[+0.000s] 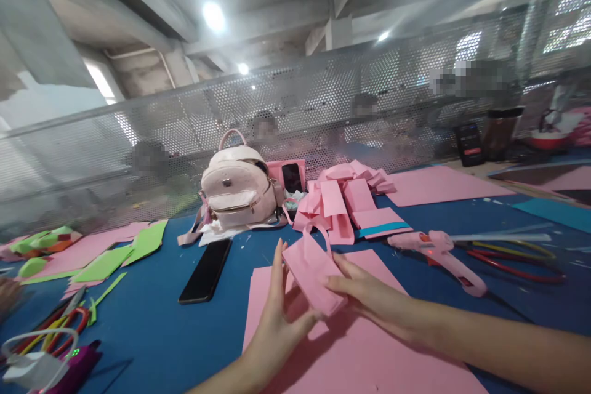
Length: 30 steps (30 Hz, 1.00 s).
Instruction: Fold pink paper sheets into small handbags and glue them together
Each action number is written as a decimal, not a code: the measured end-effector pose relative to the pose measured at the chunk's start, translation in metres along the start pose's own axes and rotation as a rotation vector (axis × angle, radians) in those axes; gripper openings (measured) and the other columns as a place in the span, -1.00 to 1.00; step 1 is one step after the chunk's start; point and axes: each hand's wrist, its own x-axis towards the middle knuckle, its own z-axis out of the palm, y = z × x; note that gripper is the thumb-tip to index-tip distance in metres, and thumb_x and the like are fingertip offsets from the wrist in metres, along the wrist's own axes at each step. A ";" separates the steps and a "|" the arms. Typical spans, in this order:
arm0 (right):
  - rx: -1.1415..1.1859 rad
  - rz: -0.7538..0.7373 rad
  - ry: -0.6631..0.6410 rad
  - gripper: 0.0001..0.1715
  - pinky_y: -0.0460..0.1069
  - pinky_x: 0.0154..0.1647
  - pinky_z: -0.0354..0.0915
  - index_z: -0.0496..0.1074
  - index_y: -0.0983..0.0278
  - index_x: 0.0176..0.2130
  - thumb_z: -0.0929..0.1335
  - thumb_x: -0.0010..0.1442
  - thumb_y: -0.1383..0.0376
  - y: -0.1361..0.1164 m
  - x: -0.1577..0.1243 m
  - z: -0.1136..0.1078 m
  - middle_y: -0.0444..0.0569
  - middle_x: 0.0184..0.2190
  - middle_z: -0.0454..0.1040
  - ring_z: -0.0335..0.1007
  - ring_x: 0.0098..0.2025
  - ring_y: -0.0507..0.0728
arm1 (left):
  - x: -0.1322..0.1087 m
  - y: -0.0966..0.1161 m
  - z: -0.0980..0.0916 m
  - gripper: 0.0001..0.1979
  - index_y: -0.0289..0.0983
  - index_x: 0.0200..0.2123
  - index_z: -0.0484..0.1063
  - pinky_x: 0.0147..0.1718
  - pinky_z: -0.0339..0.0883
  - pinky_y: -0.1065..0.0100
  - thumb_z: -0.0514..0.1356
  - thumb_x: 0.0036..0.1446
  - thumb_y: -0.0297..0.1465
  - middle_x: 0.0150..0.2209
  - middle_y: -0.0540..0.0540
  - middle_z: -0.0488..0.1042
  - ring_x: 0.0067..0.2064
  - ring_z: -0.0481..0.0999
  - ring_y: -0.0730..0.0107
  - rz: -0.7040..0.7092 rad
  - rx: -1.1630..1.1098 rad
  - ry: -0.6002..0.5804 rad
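Observation:
A small pink paper bag (313, 271) with a looped strip handle is between my two hands, tilted, above a stack of pink paper sheets (369, 357). My right hand (357, 286) grips its right side, thumb across the front face and fingers behind. On the other side my left hand (281, 320) holds the bag, fingers up along its left edge and thumb at the bottom corner. Right of the hands lies a pink glue gun (441, 252) with its nozzle pointing left. Folded pink paper pieces (339, 200) are heaped just beyond the bag.
A black phone (205, 271) lies left of the sheets. Behind stand a pale pink backpack (237, 188) and another phone (292, 177). Green paper (104, 263), scissors (69, 320) and a white charger (34, 369) are at left. A perforated metal screen (295, 98) crosses the back.

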 end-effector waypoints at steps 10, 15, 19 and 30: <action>-0.149 0.080 0.034 0.19 0.25 0.43 -0.41 -0.37 0.08 0.42 0.30 0.15 -0.28 0.015 -0.006 0.005 -0.23 0.43 -0.65 -0.68 0.46 0.23 | -0.007 0.003 -0.002 0.46 0.06 0.39 -0.56 0.20 -0.01 -0.46 0.53 -0.26 -0.13 0.45 -0.27 -0.45 0.42 -0.30 -0.39 0.195 0.620 -0.027; -0.166 0.075 0.081 0.14 0.29 0.42 -0.45 -0.33 0.00 0.42 0.25 0.14 -0.33 0.018 -0.005 0.006 -0.29 0.44 -0.61 -0.73 0.45 0.22 | -0.006 0.002 0.000 0.32 -0.01 0.40 -0.47 0.21 0.09 -0.38 0.49 -0.14 -0.27 0.44 -0.30 -0.27 0.42 -0.19 -0.34 0.161 0.614 0.004; -0.134 0.068 0.105 0.16 0.28 0.42 -0.45 -0.40 0.02 0.41 0.24 0.16 -0.32 0.021 -0.001 0.004 -0.31 0.43 -0.66 -0.79 0.44 0.20 | -0.005 0.003 0.000 0.17 -0.06 0.41 -0.40 0.25 0.14 -0.24 0.39 -0.03 -0.39 0.43 -0.29 -0.20 0.42 -0.10 -0.23 0.206 0.595 0.033; -0.123 0.087 0.062 0.19 0.26 0.42 -0.49 -0.47 0.01 0.41 0.23 0.14 -0.34 0.020 -0.002 0.005 -0.34 0.41 -0.73 -0.83 0.44 0.17 | 0.000 0.002 -0.009 0.22 0.00 0.39 -0.27 0.23 0.11 -0.29 0.47 -0.16 -0.05 0.38 -0.29 -0.07 0.39 -0.04 -0.27 0.246 0.608 -0.034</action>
